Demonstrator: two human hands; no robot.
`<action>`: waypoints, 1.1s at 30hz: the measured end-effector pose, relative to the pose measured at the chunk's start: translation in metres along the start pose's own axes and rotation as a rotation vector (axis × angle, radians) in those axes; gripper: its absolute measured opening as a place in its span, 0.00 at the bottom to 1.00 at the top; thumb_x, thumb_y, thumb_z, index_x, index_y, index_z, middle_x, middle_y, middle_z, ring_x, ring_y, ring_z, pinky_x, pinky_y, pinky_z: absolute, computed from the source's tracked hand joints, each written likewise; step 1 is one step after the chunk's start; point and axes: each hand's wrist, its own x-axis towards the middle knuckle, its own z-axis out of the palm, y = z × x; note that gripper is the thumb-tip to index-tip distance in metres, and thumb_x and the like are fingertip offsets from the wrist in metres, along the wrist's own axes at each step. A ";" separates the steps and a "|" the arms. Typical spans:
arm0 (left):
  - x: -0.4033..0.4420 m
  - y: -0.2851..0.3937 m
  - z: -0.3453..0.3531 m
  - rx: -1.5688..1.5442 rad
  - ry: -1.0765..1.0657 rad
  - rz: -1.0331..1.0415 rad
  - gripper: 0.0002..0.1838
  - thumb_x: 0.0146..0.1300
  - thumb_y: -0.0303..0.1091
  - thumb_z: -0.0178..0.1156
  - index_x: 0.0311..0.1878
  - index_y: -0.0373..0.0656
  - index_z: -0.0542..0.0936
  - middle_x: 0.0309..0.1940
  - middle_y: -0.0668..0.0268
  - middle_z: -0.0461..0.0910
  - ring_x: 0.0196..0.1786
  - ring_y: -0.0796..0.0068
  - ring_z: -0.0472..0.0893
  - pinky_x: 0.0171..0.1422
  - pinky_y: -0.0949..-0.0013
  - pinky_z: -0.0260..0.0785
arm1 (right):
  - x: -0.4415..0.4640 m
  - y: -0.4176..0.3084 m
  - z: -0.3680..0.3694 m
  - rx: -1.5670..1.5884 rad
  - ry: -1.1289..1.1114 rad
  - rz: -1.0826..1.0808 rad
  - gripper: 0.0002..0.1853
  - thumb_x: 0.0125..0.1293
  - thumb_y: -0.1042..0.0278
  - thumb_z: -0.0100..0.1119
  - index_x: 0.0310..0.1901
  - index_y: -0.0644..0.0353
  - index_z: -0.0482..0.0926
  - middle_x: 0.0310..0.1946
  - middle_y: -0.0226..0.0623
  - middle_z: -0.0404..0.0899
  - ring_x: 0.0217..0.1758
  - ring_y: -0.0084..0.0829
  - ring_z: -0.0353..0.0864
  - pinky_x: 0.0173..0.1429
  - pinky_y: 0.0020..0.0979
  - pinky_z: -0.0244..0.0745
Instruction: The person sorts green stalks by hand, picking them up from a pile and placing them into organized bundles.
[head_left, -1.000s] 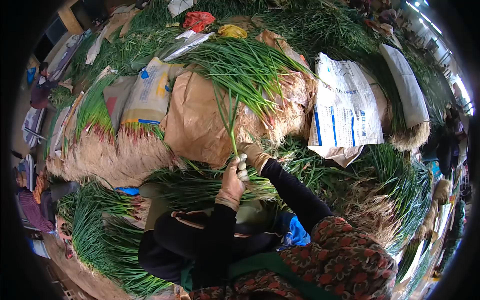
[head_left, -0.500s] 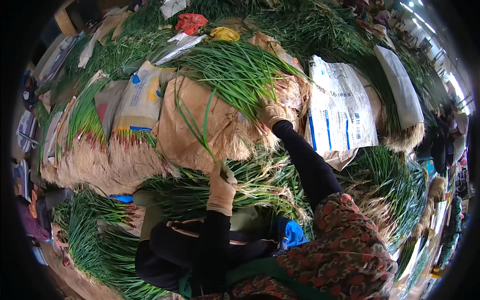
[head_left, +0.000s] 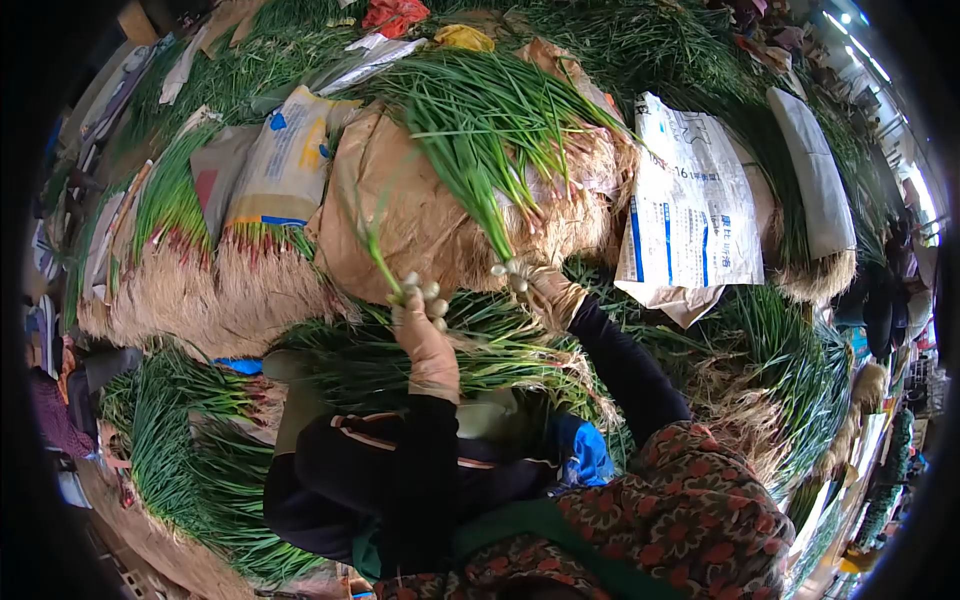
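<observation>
My left hand (head_left: pixel 425 335), gloved, is closed around the lower end of a thin green onion stalk (head_left: pixel 383 265) whose leaves point up and are blurred. Pale rounded tips, perhaps finger covers, show on both hands. My right hand (head_left: pixel 545 292), also gloved, is closed on the lower ends of a few green onions (head_left: pixel 480 205), their leaves reaching up over the pile. Beyond my hands, a heap of green onions (head_left: pixel 520 95) with reddish stems and long pale roots lies on a brown paper sack (head_left: pixel 385 200). The stalk ends inside both hands are hidden.
To the right, a white printed sack (head_left: pixel 690 220) covers another bundle. At left, root-ended bundles (head_left: pixel 170 300) lie partly under a printed bag (head_left: pixel 285 165). Loose green onions (head_left: pixel 500 360) lie just below my hands. Red (head_left: pixel 393 15) and yellow bags (head_left: pixel 465 38) sit at the back.
My right hand has drawn back from the heap toward me, bringing a few green onions with it. My left hand has moved slightly up and left, still gripping its stalk.
</observation>
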 end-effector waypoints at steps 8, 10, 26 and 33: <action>0.010 -0.008 -0.017 -0.004 -0.134 -0.198 0.13 0.65 0.38 0.53 0.51 0.48 0.74 0.31 0.71 0.79 0.22 0.86 0.70 0.20 0.84 0.56 | -0.028 -0.001 0.020 -0.208 -0.234 -0.125 0.16 0.66 0.55 0.52 0.43 0.59 0.80 0.41 0.31 0.79 0.46 0.23 0.73 0.53 0.27 0.66; 0.014 -0.017 -0.019 -0.050 -0.151 -0.292 0.13 0.65 0.39 0.53 0.51 0.48 0.74 0.32 0.71 0.79 0.23 0.85 0.70 0.20 0.84 0.57 | -0.016 0.009 0.009 -0.430 -0.183 -0.217 0.15 0.66 0.57 0.52 0.44 0.59 0.79 0.41 0.28 0.79 0.43 0.23 0.74 0.49 0.25 0.68; 0.015 -0.033 -0.012 -0.183 -0.225 -0.438 0.13 0.63 0.40 0.56 0.49 0.49 0.76 0.38 0.69 0.78 0.31 0.81 0.74 0.26 0.82 0.65 | -0.315 -0.020 -0.231 -1.343 1.514 0.228 0.26 0.58 0.57 0.56 0.56 0.61 0.67 0.43 0.50 0.77 0.47 0.47 0.76 0.53 0.38 0.71; 0.019 -0.030 -0.024 -0.168 -0.297 -0.524 0.15 0.58 0.41 0.60 0.48 0.49 0.77 0.33 0.68 0.79 0.25 0.80 0.71 0.22 0.80 0.59 | -0.066 0.019 -0.115 -0.787 0.424 -0.439 0.11 0.63 0.70 0.53 0.47 0.60 0.78 0.40 0.31 0.80 0.42 0.25 0.77 0.46 0.27 0.73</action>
